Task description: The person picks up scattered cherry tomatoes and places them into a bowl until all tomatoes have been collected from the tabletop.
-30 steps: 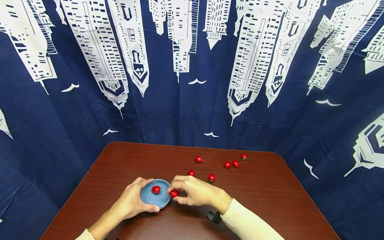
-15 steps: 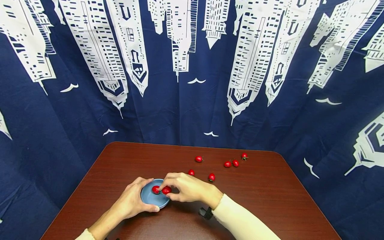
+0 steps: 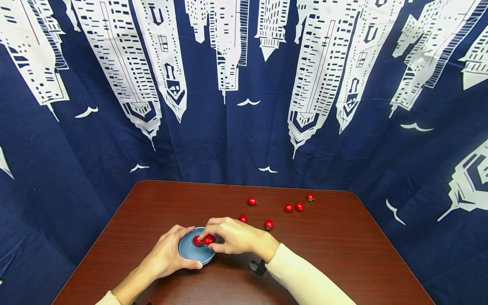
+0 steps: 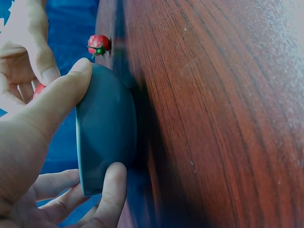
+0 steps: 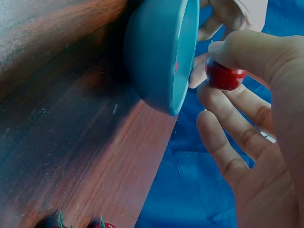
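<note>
A small blue bowl (image 3: 192, 253) stands on the table, and my left hand (image 3: 167, 253) grips it from the left, thumb at the near rim and fingers round the far side. My right hand (image 3: 236, 236) pinches a red cherry tomato (image 3: 208, 240) between thumb and fingers, over the right part of the bowl. Another cherry tomato (image 3: 197, 241) lies inside the bowl, partly behind a right fingertip. In the right wrist view the pinched tomato (image 5: 225, 76) is held just beyond the rim of the bowl (image 5: 152, 57), with the other fingers spread.
On the brown table (image 3: 324, 254) several more cherry tomatoes lie farther off: one beside the right hand (image 3: 268, 225), one behind it (image 3: 242, 218), a far one (image 3: 252, 201) and a group at the back right (image 3: 299, 206). A blue printed curtain (image 3: 228, 140) hangs behind the table.
My right hand has carried the pinched tomato left, from beside the bowl's right rim to over the bowl, close to the tomato inside. The left hand and bowl have stayed in place.
</note>
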### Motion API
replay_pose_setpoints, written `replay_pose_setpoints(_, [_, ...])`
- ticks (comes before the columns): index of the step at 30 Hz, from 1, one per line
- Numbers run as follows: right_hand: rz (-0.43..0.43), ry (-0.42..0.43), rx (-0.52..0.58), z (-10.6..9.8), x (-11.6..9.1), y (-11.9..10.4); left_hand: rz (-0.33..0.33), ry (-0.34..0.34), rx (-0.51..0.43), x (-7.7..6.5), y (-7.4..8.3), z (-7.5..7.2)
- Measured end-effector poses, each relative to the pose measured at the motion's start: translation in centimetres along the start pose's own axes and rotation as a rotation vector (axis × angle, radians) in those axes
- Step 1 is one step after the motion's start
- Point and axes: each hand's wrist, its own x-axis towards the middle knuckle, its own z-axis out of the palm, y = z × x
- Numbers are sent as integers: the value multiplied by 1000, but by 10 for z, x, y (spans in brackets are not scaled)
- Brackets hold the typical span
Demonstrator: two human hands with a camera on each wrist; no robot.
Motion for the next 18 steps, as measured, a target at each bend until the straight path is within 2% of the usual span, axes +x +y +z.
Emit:
replay_pose_setpoints(13, [90, 17, -52, 0, -2, -3, 4, -2, -17, 0, 1, 1])
replay_pose_setpoints(18, [74, 25, -44, 0, -4, -2, 15, 10, -15, 0, 2, 0])
